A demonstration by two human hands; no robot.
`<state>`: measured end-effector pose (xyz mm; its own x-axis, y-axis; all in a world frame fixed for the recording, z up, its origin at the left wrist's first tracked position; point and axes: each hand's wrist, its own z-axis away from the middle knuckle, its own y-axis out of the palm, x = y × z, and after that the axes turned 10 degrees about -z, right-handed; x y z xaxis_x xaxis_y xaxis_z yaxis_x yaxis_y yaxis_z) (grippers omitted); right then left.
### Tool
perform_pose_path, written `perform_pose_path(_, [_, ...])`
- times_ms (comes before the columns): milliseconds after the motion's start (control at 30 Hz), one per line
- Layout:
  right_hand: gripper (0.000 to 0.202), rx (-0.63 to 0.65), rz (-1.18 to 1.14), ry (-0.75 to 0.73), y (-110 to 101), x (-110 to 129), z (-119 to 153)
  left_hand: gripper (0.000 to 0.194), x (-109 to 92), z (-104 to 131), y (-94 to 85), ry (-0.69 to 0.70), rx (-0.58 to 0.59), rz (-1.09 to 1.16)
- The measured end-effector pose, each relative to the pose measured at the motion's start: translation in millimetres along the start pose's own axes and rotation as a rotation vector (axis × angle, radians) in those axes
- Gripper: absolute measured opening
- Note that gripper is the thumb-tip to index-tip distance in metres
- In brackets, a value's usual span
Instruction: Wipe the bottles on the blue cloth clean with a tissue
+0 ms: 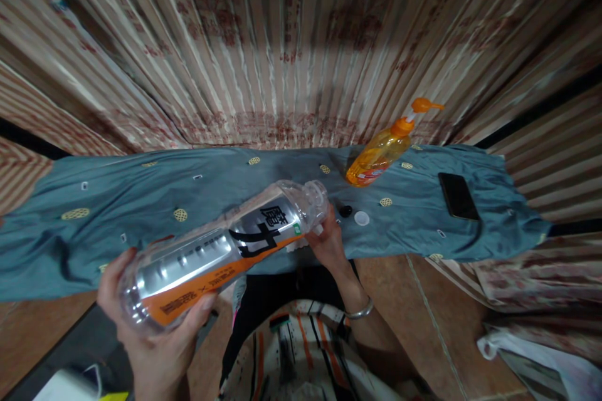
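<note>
Bottle point(214, 257) w/ silver-orange label held tilted over teal cloth point(301, 166), both hands on it. L hand point(157, 332) wrapped round base, fingers part open around it; R hand point(329, 241) pinching near neck, fingers mostly closed. Pump bottle point(380, 155) + phone point(458, 196) on cloth, to R.

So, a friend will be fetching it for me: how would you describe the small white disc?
Start at the blue-green cloth and find the orange pump bottle on it. From that bottle, look toward the person, near the right hand. The white disc lies there, round and pale, looking wider than the small black piece to its left.
</note>
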<state>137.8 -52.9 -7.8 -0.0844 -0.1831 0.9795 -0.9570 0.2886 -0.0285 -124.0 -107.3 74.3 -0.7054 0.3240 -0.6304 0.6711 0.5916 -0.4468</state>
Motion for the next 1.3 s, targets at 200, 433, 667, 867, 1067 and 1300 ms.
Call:
perform_pose_path(200, [0.064,0.000,0.013,0.008,0,3,0,0.098,0,-1,-0.6,-0.016,0.009,-0.003])
perform_pose_path(433, [0.064,-0.001,0.005,-0.014,0,2,0,0.099,2,1,-1.2,0.004,0.012,-0.016])
perform_pose_path(667, [0.057,0.003,-0.009,0.009,0,3,0,0.096,-4,-2,0.3,-0.006,0.006,-0.025])
perform_pose_path(867, [0.057,-0.003,-0.014,0.014,-1,5,-1,0.097,-7,-1,-0.9,-0.098,0.024,-0.025])
perform_pose_path(1067, [0.059,0.007,0.000,0.009,-2,4,-1,0.108,6,0,-1.0,-0.059,-0.002,-0.016])
perform_pose_path(1300, [0.058,-0.005,-0.005,0.015,-1,1,-1,0.104,-5,-2,0.7,-0.064,0.007,-0.003])
